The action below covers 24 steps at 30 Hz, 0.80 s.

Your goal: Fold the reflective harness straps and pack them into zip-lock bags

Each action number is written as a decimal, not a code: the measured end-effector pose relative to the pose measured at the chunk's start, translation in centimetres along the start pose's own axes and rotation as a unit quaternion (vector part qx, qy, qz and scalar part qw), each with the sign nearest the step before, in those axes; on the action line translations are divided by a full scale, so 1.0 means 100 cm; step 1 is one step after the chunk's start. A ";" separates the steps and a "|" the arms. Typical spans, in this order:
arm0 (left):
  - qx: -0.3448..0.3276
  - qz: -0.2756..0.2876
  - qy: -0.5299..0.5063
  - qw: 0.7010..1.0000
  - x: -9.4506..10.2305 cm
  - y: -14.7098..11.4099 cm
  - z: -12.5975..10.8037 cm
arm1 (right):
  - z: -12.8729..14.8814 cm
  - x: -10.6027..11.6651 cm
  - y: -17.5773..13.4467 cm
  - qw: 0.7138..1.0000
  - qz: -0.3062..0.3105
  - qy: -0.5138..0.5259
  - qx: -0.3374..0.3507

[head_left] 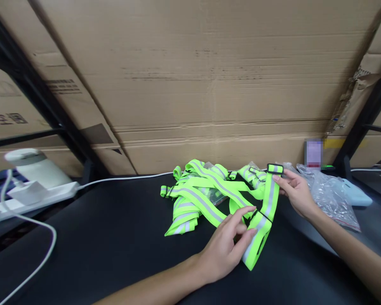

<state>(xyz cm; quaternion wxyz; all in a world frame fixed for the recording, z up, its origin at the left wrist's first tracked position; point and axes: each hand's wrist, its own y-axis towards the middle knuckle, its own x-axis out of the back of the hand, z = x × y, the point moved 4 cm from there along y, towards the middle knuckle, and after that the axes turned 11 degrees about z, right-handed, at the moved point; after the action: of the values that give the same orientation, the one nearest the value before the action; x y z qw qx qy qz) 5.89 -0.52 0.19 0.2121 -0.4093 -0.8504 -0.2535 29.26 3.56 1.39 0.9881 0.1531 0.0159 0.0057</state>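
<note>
Hands: two, left point(224, 250) and right point(296, 192). Neon reflective strap point(270, 199) at the hands: one; black slider buckles point(275, 169) on it: two visible. Strap heap point(186, 199): one; number of straps within not tellable. Clear plastic bag point(328, 197) at right: one. Light-blue flat object point(357, 195): one. Power strip point(63, 193): one. White plug adapter point(30, 191): one. Pale lidded bottle point(49, 173): one. White cables point(52, 241): at least two. Black tabletop point(114, 254): one.

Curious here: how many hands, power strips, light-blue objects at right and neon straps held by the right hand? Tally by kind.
Hands (left hand, right hand): 2
Held neon strap: 1
Power strip: 1
Light-blue object: 1
Total: 5
The green pile is too tangled to count.
</note>
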 end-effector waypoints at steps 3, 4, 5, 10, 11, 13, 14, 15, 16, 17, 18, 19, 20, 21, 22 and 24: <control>0.051 -0.023 -0.030 0.998 0.000 0.000 0.009 | 0.003 -0.007 -0.003 1.000 0.015 0.006 -0.003; 0.062 -0.030 -0.031 0.997 0.000 0.000 0.011 | 0.005 -0.010 -0.004 1.000 0.019 0.005 -0.001; 0.069 -0.036 -0.023 0.997 0.001 0.001 0.012 | 0.006 -0.012 -0.005 1.000 0.023 0.002 0.005; 0.065 -0.031 0.043 0.996 0.005 0.006 0.010 | 0.014 -0.023 -0.011 0.993 0.030 -0.069 0.093; 0.060 -0.023 0.049 0.997 0.005 0.007 0.009 | 0.014 -0.025 -0.013 0.989 0.029 -0.094 0.108; 0.046 -0.004 0.059 0.997 0.004 0.008 0.007 | 0.015 -0.028 -0.016 0.981 0.029 -0.145 0.124; 0.040 0.001 0.063 0.997 0.004 0.008 0.006 | 0.015 -0.029 -0.018 0.976 0.029 -0.172 0.129; 0.036 0.005 0.067 0.997 0.004 0.007 0.005 | 0.016 -0.030 -0.020 0.970 0.029 -0.198 0.136; 0.035 0.007 0.074 0.997 0.004 0.006 0.004 | 0.017 -0.031 -0.022 0.964 0.026 -0.221 0.146; 0.035 0.009 0.080 0.996 0.003 0.005 0.004 | 0.019 -0.032 -0.024 0.958 0.024 -0.240 0.158; 0.037 0.013 0.087 0.995 0.003 0.004 0.003 | 0.020 -0.034 -0.026 0.951 0.022 -0.255 0.172; 0.040 0.017 0.093 0.995 0.003 0.004 0.003 | 0.022 -0.035 -0.029 0.945 0.024 -0.267 0.186; 0.042 0.024 0.098 0.994 0.002 0.004 0.003 | 0.023 -0.038 -0.031 0.939 0.031 -0.277 0.200; 0.045 0.029 0.101 0.993 0.002 0.004 0.003 | 0.024 -0.041 -0.034 0.932 0.046 -0.288 0.213; 0.047 0.035 0.102 0.993 0.002 0.005 0.003 | 0.025 -0.045 -0.037 0.925 0.068 -0.298 0.226; 0.049 0.045 0.099 0.993 0.003 0.008 0.006 | 0.025 -0.054 -0.042 0.910 0.130 -0.313 0.239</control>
<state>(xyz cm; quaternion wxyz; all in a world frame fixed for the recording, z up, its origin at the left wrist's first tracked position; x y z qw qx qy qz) 6.25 0.39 0.09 0.3259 -0.4089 -0.8175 -0.2413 23.98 -1.26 2.62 0.8668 0.3795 -0.3130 0.0817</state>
